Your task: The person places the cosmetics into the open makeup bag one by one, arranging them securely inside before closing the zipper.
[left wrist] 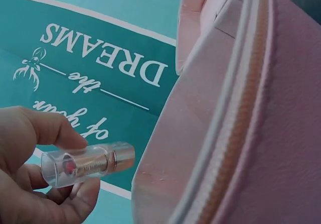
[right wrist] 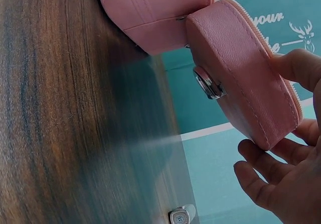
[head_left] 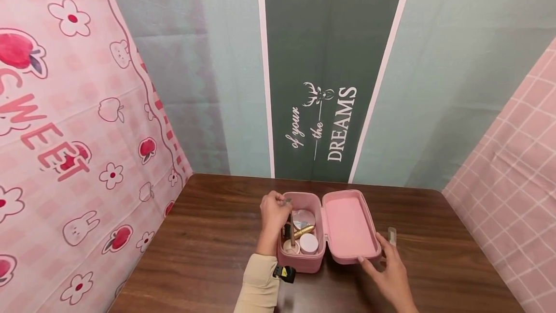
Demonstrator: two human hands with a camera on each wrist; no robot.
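A pink zippered makeup case (head_left: 306, 263) stands with its lid (head_left: 351, 226) folded out to the right. My left hand (head_left: 274, 211) is at the case's far left rim. Between thumb and fingers it pinches a lipstick (left wrist: 95, 163) with a clear cap, gold body and reddish tip, held sideways beside the case wall. With thumb and fingers at its near right corner, my right hand (head_left: 391, 272) holds the lid. Inside the case are a gold tube (head_left: 305, 231), a white-lidded jar (head_left: 309, 244), a beige round jar, a dark slim stick and a clear round item.
A small clear-ended cylinder (head_left: 392, 235) stands on the wooden table (head_left: 200, 245) just beyond my right hand. Printed cloths hang behind and on both sides of the table. A black strap device (head_left: 284, 273) sits at my left wrist.
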